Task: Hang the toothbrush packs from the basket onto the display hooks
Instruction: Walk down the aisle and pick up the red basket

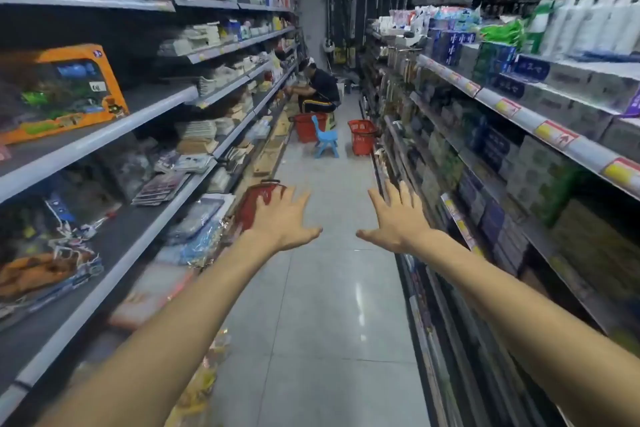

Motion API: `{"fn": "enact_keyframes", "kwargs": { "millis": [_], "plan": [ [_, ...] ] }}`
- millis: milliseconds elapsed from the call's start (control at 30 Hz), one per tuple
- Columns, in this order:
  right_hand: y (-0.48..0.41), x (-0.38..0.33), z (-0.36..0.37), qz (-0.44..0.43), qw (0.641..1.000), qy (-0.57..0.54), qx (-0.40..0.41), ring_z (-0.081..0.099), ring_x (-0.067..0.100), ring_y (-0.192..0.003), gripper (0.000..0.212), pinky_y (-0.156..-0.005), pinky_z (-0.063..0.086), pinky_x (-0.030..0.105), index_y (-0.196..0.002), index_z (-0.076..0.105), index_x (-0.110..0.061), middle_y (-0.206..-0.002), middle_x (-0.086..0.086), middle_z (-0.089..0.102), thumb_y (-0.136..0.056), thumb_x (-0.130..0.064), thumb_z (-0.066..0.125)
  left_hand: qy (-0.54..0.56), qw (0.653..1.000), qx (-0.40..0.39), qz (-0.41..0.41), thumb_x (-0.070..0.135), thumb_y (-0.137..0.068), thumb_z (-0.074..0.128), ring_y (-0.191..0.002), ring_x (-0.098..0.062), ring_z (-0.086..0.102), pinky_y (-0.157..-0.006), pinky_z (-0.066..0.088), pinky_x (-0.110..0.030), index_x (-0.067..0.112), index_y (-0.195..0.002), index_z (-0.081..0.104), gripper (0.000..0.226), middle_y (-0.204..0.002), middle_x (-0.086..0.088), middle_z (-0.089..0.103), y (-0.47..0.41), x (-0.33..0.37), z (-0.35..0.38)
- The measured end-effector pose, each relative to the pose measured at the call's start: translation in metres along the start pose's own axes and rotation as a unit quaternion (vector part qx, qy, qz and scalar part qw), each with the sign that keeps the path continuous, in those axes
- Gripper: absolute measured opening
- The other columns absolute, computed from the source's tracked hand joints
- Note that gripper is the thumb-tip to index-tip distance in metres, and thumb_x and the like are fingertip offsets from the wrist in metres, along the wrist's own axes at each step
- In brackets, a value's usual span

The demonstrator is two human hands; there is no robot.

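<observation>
The left hand (284, 218) and right hand (398, 217) reach out, fingers spread, empty. Labels (556, 134) blur unreadably. The basket (253, 206) hugs the left shelves (114, 135); the floor (325, 305) lies open.

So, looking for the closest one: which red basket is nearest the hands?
The red basket by the left shelving, partly behind the left hand; the other two stand far down the aisle.
</observation>
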State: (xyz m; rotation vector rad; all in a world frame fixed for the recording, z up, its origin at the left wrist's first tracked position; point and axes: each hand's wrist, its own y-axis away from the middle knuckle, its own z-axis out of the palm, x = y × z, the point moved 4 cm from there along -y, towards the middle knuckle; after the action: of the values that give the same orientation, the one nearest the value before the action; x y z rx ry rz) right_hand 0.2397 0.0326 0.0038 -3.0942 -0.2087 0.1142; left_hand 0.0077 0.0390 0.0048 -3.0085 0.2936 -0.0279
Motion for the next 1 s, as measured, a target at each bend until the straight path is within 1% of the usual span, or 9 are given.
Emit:
{"fn": "enact_keyframes", "kwargs": {
  "millis": [67, 133, 233, 467, 600, 800, 933, 1000],
  "plan": [
    [-0.026, 0.001, 0.014, 0.004, 1.0, -0.001, -0.017, -0.01, 0.042, -0.158, 0.101, -0.127, 0.001, 0.055, -0.165, 0.005, -0.024, -0.172, 0.017, -0.003, -0.091, -0.07, 0.057, 0.007, 1.0, -0.002, -0.003, 0.071, -0.084, 0.055, -0.152, -0.035, 0.024, -0.118, 0.028, -0.062, 0.03, -0.16, 0.022, 0.092, -0.166, -0.009, 0.026, -0.024, -0.011, 0.011],
    [-0.052, 0.007, 0.027, 0.018, 0.999, -0.015, -0.029, -0.008, 0.041, -0.158, 0.1, -0.127, 0.001, 0.054, -0.165, 0.006, -0.024, -0.172, 0.017, 0.001, -0.092, -0.068, 0.057, 0.015, 1.0, -0.015, 0.0, 0.067, -0.086, 0.058, -0.153, -0.036, 0.022, -0.117, 0.028, -0.066, 0.029, -0.16, 0.02, 0.092, -0.167, -0.009, 0.024, -0.048, -0.021, 0.025],
    [-0.098, 0.008, 0.042, 0.021, 0.999, -0.019, -0.029, -0.005, 0.04, -0.159, 0.098, -0.127, 0.003, 0.054, -0.165, 0.007, -0.024, -0.172, 0.018, 0.003, -0.093, -0.068, 0.056, 0.019, 0.999, -0.025, 0.007, 0.064, -0.089, 0.057, -0.155, -0.036, 0.018, -0.119, 0.024, -0.067, 0.028, -0.162, 0.016, 0.091, -0.169, -0.01, 0.019, -0.088, -0.034, 0.045],
    [-0.189, 0.018, 0.07, 0.006, 0.999, -0.012, -0.035, -0.006, 0.041, -0.159, 0.095, -0.128, 0.003, 0.054, -0.165, 0.009, -0.023, -0.171, 0.019, 0.005, -0.094, -0.067, 0.055, 0.03, 0.998, -0.048, 0.006, 0.065, -0.091, 0.055, -0.158, -0.035, 0.014, -0.123, 0.019, -0.063, 0.03, -0.164, 0.012, 0.092, -0.171, -0.012, 0.016, -0.176, -0.058, 0.08],
    [-0.254, 0.036, 0.082, 0.01, 0.999, -0.022, -0.042, -0.007, 0.04, -0.159, 0.094, -0.127, 0.003, 0.054, -0.165, 0.009, -0.023, -0.171, 0.019, 0.003, -0.094, -0.066, 0.054, 0.034, 0.998, -0.055, 0.007, 0.064, -0.091, 0.054, -0.158, -0.033, 0.014, -0.123, 0.021, -0.06, 0.03, -0.164, 0.013, 0.09, -0.171, -0.011, 0.017, -0.239, -0.06, 0.1],
    [-0.381, 0.085, 0.094, 0.012, 0.998, -0.03, -0.048, -0.009, 0.04, -0.158, 0.095, -0.127, 0.002, 0.054, -0.165, 0.007, -0.024, -0.171, 0.019, 0.001, -0.094, -0.067, 0.053, 0.02, 0.999, -0.048, 0.011, 0.065, -0.091, 0.055, -0.156, -0.032, 0.022, -0.121, 0.026, -0.054, 0.029, -0.164, 0.017, 0.09, -0.17, -0.011, 0.022, -0.367, -0.048, 0.122],
    [-0.467, 0.128, 0.082, 0.01, 0.998, -0.029, -0.049, -0.007, 0.04, -0.158, 0.095, -0.127, 0.004, 0.054, -0.165, 0.009, -0.024, -0.171, 0.018, 0.002, -0.093, -0.068, 0.054, 0.026, 0.998, -0.062, 0.006, 0.065, -0.091, 0.056, -0.155, -0.032, 0.023, -0.121, 0.028, -0.053, 0.028, -0.164, 0.017, 0.09, -0.169, -0.011, 0.023, -0.466, -0.033, 0.121],
    [-0.513, 0.151, 0.071, 0.011, 0.999, -0.024, -0.044, -0.005, 0.041, -0.158, 0.095, -0.127, 0.004, 0.055, -0.165, 0.009, -0.024, -0.171, 0.019, 0.002, -0.093, -0.068, 0.054, 0.03, 0.998, -0.049, 0.001, 0.065, -0.091, 0.056, -0.155, -0.031, 0.023, -0.121, 0.029, -0.053, 0.028, -0.164, 0.017, 0.09, -0.169, -0.01, 0.024, -0.514, -0.028, 0.116]
  ]
}}
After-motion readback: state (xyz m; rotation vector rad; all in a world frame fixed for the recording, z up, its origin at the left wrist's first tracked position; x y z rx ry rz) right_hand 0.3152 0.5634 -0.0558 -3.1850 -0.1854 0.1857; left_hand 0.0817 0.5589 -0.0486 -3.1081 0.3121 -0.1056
